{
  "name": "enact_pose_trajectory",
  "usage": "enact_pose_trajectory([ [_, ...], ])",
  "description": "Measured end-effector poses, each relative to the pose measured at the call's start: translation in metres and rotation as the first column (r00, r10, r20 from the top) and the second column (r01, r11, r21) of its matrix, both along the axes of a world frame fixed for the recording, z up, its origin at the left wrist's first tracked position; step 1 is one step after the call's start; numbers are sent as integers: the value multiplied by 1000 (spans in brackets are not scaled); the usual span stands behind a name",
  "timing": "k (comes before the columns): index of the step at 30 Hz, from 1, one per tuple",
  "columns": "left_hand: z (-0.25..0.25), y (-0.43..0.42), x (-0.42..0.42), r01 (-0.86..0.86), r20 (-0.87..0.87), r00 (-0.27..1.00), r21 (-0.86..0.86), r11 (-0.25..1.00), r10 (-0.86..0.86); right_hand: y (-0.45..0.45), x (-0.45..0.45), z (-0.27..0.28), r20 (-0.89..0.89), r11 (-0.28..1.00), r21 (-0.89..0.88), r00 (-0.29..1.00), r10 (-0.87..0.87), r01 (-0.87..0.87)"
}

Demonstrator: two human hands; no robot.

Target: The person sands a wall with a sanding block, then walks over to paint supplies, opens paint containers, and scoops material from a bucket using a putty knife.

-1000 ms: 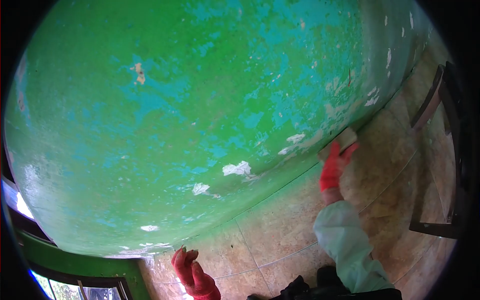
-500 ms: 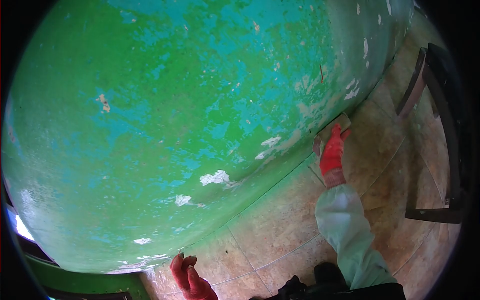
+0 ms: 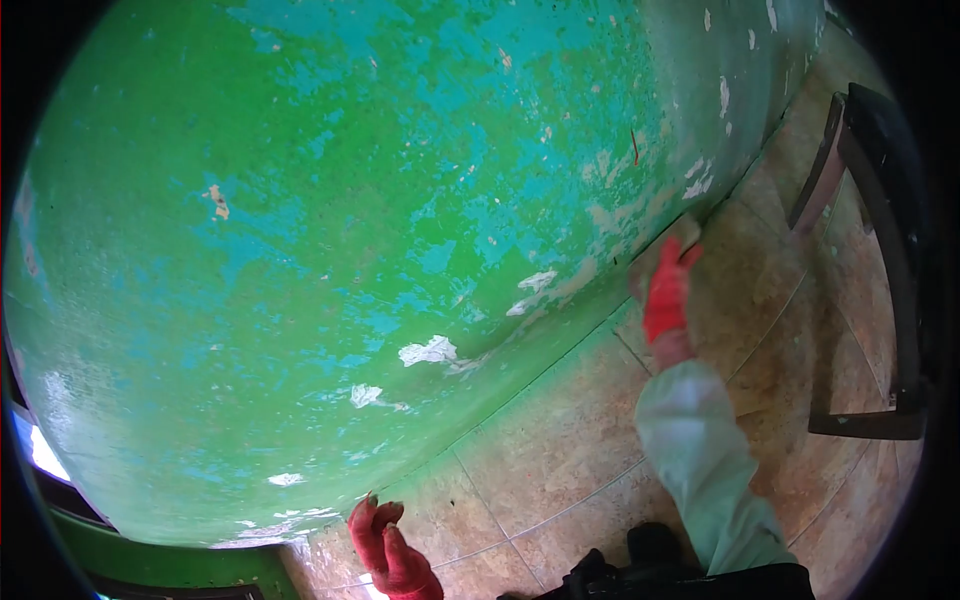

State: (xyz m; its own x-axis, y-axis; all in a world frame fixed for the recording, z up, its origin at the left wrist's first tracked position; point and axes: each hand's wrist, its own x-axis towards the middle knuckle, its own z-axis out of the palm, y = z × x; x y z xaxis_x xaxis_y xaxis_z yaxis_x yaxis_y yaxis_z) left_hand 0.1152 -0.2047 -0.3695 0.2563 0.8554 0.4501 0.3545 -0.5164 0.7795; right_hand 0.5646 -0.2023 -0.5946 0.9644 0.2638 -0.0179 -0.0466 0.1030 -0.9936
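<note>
while the red-gloved left grip (image 3: 390,550) hangs half-curled and seemingly empty at seven o'clock, the right grip (image 3: 668,300) at three pinches a flat rectangular block (image 3: 686,229) towards two, at the foot of the peeling green wall (image 3: 370,200). rubbing seems in hand; this stroke calls for steady, flat contact. compared with a second ago, the block sits farther past the white patches (image 3: 428,351).

A green wall (image 3: 330,260), peeling to blue and white, meets brown floor tiles (image 3: 560,400); dark furniture (image 3: 885,190) stands apart from the wall.
</note>
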Motion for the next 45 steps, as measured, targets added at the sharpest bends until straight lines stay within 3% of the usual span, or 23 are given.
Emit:
enact_pose_trajectory([
  [1, 1, -2, -11, 87, -196, 979, 113, 990, -63, -1, 24, -12, 41, 993, -115, 998, 43, -38],
  [2, 4, -4, -13, 190, -390, 916, 209, 959, -96, 6, 30, 0, -135, 965, 198, 980, -148, 173],
  [3, 7, -8, -12, 182, -387, 918, 218, 959, -86, 15, 28, 11, -359, 798, 445, 897, -257, 406],
  [5, 13, -14, -4, 144, -332, 940, 199, 969, -72, 16, -43, 61, -77, 895, 302, 944, -320, 327],
  [8, 16, -19, 21, -22, -132, 991, 60, 998, 30, 39, -171, 40, -36, 988, -87, 991, -129, 125],
  [9, 16, -21, 27, -130, 19, 991, -68, 989, 132, 44, -211, 34, 14, 998, 10, 998, -67, 67],
  [10, 14, -20, 29, -133, 26, 991, -59, 989, 134, 42, -240, 16, 20, 979, -202, 1000, 1, 3],
  [15, 22, -19, 7, -182, -17, 983, 6, 983, 182, 23, -120, 52, -14, 973, 180, 990, -143, 143],
  [16, 29, -17, -19, 161, -481, 876, 349, 923, 29, 15, -76, 57, -101, 932, 326, 986, -135, 161],
  [19, 24, -23, -37, 84, -439, 897, 294, 952, 57, -5, 8, 47, -106, 976, 145, 984, -146, 161],
  [20, 20, -21, -34, 78, -432, 900, 294, 953, 59, -1, 0, 76, -343, 916, 279, 921, -184, 287],
  [22, 11, -19, -25, -244, -42, 969, -81, 966, 242, 15, -27, 80, -310, 882, 343, 925, -218, 323],
  [23, 15, -20, -8, -202, 58, 977, -64, 977, 206, 21, -55, 53, -24, 931, 286, 973, -231, 228],
  [25, 18, -22, 14, -166, 43, 985, -52, 985, 168, 34, -147, 45, 165, 987, 127, 979, -116, 96],
  [26, 19, -23, 23, -141, 37, 989, -51, 989, 143, 27, -202, 47, 25, 999, 2, 999, -36, 36],
  [28, 24, -23, 30, -128, 56, 989, -88, 988, 133, 9, -240, 7, 603, 986, -151, 785, 143, -64],
  [30, 27, -22, 27, -127, 62, 989, -67, 990, 132, -19, -209, 14, 862, 920, -321, 332, 383, -225],
  [31, 25, -22, 21, -144, 80, 986, -50, 988, 148, -24, -190, 14, 931, 936, -311, 142, 335, -167],
  [32, 25, -22, 7, -160, 35, 986, -48, 986, 162, -25, -166, 11, 957, 951, -288, -61, 283, -114],
  [35, 29, -28, -37, -241, -74, 968, -16, 970, 240, -33, -83, 13, 856, 915, -395, -328, 399, 81],
  [38, 47, -47, -71, -402, -158, 905, -8, 916, 395, -14, -60, 6, 827, 934, -358, -463, 320, 5],
  [43, 65, -55, -66, -454, -222, 860, 76, 888, 459, 50, -202, 27, 601, 960, -281, -780, 173, -4],
  [45, 56, -47, -68, -468, -80, 883, -76, 881, 462, 63, -263, 18, 640, 947, -320, -740, 206, -13],
])
